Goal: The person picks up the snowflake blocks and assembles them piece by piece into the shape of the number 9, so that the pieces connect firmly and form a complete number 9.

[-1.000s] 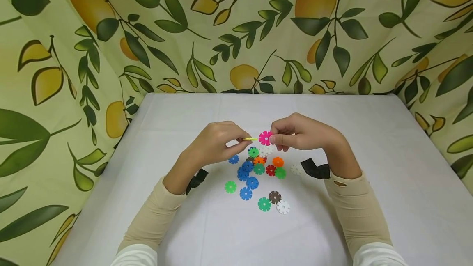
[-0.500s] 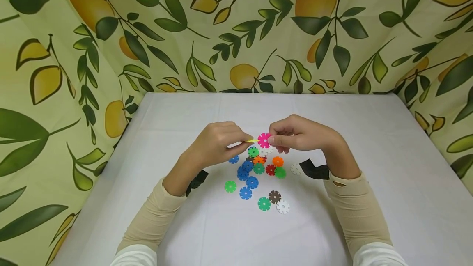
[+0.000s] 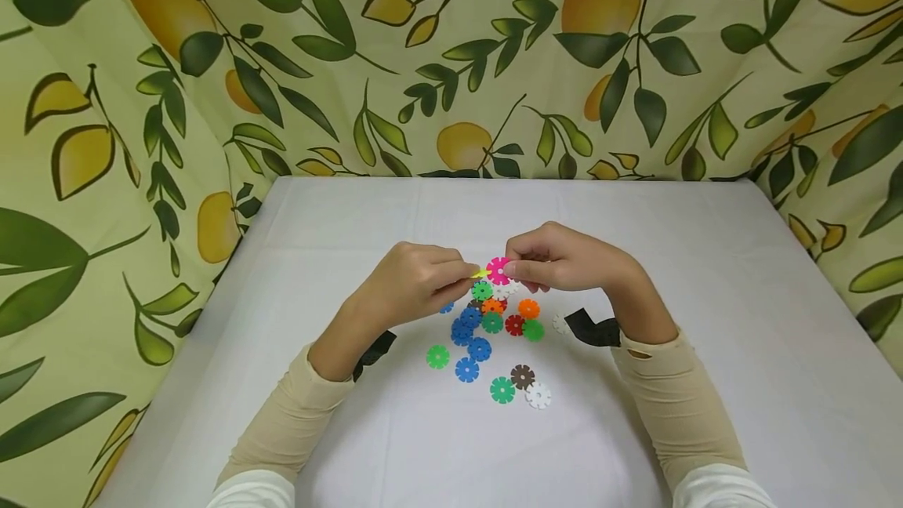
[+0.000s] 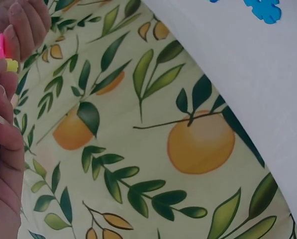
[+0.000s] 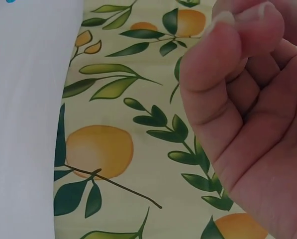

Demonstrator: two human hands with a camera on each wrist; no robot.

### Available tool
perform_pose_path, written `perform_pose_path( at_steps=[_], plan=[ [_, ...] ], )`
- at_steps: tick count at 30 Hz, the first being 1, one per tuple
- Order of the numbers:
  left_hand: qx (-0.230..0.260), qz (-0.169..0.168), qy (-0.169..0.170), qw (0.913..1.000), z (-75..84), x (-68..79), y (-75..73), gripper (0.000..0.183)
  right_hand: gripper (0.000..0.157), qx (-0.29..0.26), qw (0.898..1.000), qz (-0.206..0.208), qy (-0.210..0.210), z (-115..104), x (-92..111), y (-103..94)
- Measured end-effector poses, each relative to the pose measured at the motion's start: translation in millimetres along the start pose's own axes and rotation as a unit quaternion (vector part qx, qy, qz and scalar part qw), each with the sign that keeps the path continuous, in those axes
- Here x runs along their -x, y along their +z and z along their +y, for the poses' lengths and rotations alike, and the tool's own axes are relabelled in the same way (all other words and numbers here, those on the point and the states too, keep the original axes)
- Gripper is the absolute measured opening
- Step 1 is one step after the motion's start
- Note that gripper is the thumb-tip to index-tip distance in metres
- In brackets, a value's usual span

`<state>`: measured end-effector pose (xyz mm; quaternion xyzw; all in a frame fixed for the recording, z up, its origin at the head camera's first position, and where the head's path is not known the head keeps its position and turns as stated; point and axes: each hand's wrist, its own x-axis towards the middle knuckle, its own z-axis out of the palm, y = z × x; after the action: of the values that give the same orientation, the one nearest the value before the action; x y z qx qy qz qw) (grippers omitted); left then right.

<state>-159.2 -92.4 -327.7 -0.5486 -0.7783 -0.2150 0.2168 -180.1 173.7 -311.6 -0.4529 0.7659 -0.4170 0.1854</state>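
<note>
My left hand [image 3: 423, 277] pinches a yellow notched disc [image 3: 481, 273], most of it hidden behind the fingers. Facing it, my right hand [image 3: 564, 261] pinches a pink snowflake disc [image 3: 498, 271] by its right edge. The two discs come edge to edge over the far end of the loose pieces, the yellow one lying flatter and the pink one turned face-on. In the left wrist view the yellow disc [image 4: 12, 65] sits right at the pink disc [image 4: 1, 46]. The right wrist view shows my curled right fingers [image 5: 213, 64] but neither held disc.
Several loose snowflake discs lie on the white table [image 3: 353, 218] below the hands: blue discs [image 3: 467, 369], an orange disc [image 3: 528, 309], a light green disc [image 3: 438, 357], a brown disc [image 3: 523, 376] and a white disc [image 3: 538, 395]. A fruit-patterned curtain [image 3: 395, 100] surrounds the table.
My right hand has moved slightly left and down with the pink disc. My left hand has closed further over the yellow disc, which is now tilted and meets the pink one.
</note>
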Motion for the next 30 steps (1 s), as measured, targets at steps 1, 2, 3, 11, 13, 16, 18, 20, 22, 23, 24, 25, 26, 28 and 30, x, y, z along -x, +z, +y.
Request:
perform_pose_path(
  at_steps=[1,2,3,11,13,16,18,20,22,23,24,25,26,28,30],
  plan=[
    [0.002,-0.002,0.0,1.0,0.2,0.3,0.6,0.011,0.022,0.0,1.0,-0.002,0.008,1,-1,0.5],
    [0.004,-0.004,0.001,1.0,0.2,0.8,1.5,0.011,0.023,-0.001,1.0,-0.004,0.015,2,-1,1.1],
    [0.007,-0.006,0.001,1.0,0.2,1.0,2.8,0.011,0.023,0.0,1.0,-0.005,0.023,2,-2,1.6],
    [0.02,0.002,0.011,0.9997,3.9,0.8,13.3,0.006,0.025,0.005,0.999,0.019,0.033,3,-2,3.6],
    [0.012,0.015,0.01,0.9998,5.0,0.6,13.3,0.006,0.025,0.006,0.999,0.035,0.024,1,-2,4.3],
    [0.001,0.031,0.005,0.9995,6.1,1.0,12.0,0.007,0.024,0.005,0.998,0.058,0.014,-1,-4,5.7],
    [-0.002,0.037,0.0,0.9993,6.6,1.1,10.6,0.01,0.023,0.003,0.997,0.072,0.009,-1,-5,6.8],
    [-0.001,0.04,-0.005,0.9992,6.6,1.3,9.9,0.011,0.022,0.001,0.997,0.082,0.008,-1,-7,7.8],
    [-0.001,0.044,-0.007,0.999,6.2,1.0,9.4,0.013,0.022,-0.002,0.996,0.091,0.008,-1,-8,8.4],
    [-0.002,0.046,-0.007,0.9989,6.1,0.8,9.2,0.014,0.022,-0.003,0.996,0.094,0.009,-1,-8,8.7],
    [-0.002,0.047,-0.006,0.9989,5.7,0.8,9.4,0.014,0.021,-0.004,0.995,0.097,0.01,-1,-8,8.9],
    [-0.003,0.049,-0.005,0.9988,5.3,0.7,9.6,0.014,0.022,-0.006,0.995,0.099,0.011,-1,-8,9.1],
    [-0.002,0.049,-0.005,0.9988,4.9,0.7,9.9,0.015,0.022,-0.009,0.995,0.102,0.01,0,-8,9.3],
    [-0.001,0.05,-0.005,0.9988,4.3,1.0,10.4,0.016,0.022,-0.015,0.994,0.105,0.008,1,-9,9.8],
    [0.002,0.047,-0.006,0.9989,3.4,1.9,11.1,0.017,0.023,-0.025,0.994,0.103,0.006,3,-10,10.8]
  ],
)
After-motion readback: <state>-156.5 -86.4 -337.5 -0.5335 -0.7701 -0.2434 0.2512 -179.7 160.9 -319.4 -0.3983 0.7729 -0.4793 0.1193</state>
